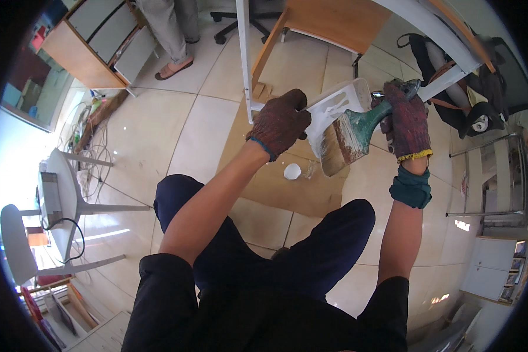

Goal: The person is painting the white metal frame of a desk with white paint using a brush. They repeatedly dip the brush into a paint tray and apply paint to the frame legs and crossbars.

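The gloved left hand is clenched around the near left edge of a clear plastic container streaked with white paint, held up in front of the knees, while the gloved right hand grips the green handle of a wide paintbrush whose bristles lie against the container's near side. Below them a brown board lies on the tiled floor with a small white lid on it. Farther off stand a white-legged wooden table and another person's sandalled foot; white chairs sit to the left.
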The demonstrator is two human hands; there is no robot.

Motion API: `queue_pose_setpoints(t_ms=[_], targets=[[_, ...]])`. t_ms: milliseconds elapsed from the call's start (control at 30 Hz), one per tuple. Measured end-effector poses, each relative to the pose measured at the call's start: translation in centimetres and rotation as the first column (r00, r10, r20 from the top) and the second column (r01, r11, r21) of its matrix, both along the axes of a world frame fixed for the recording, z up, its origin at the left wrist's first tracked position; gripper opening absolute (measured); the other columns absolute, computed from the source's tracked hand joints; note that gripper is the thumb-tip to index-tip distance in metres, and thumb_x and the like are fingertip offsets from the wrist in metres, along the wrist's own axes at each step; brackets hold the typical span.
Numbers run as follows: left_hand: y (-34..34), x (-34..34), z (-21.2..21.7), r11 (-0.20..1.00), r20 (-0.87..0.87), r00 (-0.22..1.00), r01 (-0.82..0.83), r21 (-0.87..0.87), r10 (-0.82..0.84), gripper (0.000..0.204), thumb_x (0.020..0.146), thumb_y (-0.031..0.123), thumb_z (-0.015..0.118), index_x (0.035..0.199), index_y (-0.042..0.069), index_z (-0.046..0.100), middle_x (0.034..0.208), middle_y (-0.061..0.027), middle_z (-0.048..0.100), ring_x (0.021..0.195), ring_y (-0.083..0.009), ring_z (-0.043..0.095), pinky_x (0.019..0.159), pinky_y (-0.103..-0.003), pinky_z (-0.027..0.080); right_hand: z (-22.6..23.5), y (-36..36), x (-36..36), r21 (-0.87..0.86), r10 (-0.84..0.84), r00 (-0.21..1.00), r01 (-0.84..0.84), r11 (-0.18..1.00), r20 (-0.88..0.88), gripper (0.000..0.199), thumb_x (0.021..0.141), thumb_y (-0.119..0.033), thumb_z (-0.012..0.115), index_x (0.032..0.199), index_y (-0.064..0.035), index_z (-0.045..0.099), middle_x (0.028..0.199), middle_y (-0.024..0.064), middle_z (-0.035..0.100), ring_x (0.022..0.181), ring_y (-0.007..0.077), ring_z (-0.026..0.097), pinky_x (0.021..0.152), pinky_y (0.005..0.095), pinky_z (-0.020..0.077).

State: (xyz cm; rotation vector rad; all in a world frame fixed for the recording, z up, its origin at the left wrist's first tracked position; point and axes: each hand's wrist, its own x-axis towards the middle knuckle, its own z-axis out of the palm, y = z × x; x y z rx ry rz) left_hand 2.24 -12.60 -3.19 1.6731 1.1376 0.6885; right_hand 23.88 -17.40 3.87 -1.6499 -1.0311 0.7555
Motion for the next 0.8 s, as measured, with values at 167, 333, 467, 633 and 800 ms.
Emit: queue_pose_setpoints(t_ms=[167,333,467,633,800], targets=[[0.2,0.2,-0.8,1.0,0.034,0.999,0.003,0.013,-0.003,0.018,0.082,0.013,0.056,0.09,-0.002,0.052,0.076,-0.0184,0.061,0.066,-0.024,0.069,0.057,-0.033,0.053,-0.7,1.1,-0.1,-0.014,0.025,1.0,-0.025,1.0,0.0,0.029,0.083,-0.035,0.062,0.091,-0.0067,0.061,0.067,0.0047,0.063,0.044,0.0098,0.049,0.038,0.0237,0.0363],[0.3,0.5,-0.7,1.0,0.007,1.0,0.003,0.003,-0.003,0.017,0.082,0.013,0.055,0.09,-0.002,0.051,0.077,-0.0191,0.062,0.066,-0.0246,0.069,0.058,-0.034,0.053,-1.0,1.6,0.2,-0.006,0.033,0.998,-0.034,0.999,-0.045,0.027,0.082,-0.034,0.065,0.091,-0.0084,0.061,0.068,0.0028,0.063,0.045,0.0067,0.048,0.039,0.0202,0.0361],[0.4,0.4,-1.2,1.0,0.029,1.0,-0.011,-0.009,0.011,0.017,0.083,0.012,0.055,0.091,-0.003,0.052,0.078,-0.019,0.063,0.066,-0.0244,0.069,0.058,-0.034,0.053,-0.7,1.8,0.3,-0.07,0.061,0.998,-0.061,0.996,-0.008,0.027,0.081,-0.033,0.066,0.091,-0.0079,0.061,0.068,0.003,0.063,0.046,0.0065,0.048,0.04,0.019,0.0358],[0.8,-0.4,-1.1,0.998,0.04,0.998,-0.048,-0.032,0.049,0.019,0.084,0.012,0.056,0.094,-0.003,0.053,0.081,-0.0175,0.063,0.066,-0.0243,0.069,0.059,-0.033,0.054,-0.3,0.7,0.6,-0.014,-0.076,0.985,0.075,0.997,-0.154,0.026,0.082,-0.03,0.064,0.095,-0.0076,0.062,0.071,0.0038,0.063,0.045,0.0061,0.047,0.04,0.0172,0.0342],[0.8,-0.3,-1.1,0.998,0.007,0.998,-0.06,-0.02,0.06,0.019,0.082,0.013,0.057,0.094,-0.001,0.056,0.084,-0.0181,0.064,0.065,-0.0253,0.068,0.06,-0.035,0.054,-1.1,-2.5,3.2,0.1,-0.113,0.907,0.167,0.981,-0.406,0.024,0.081,-0.02,0.066,0.098,-0.0057,0.058,0.079,0.0103,0.064,0.062,0.0111,0.06,0.05,0.0194,0.0456]])
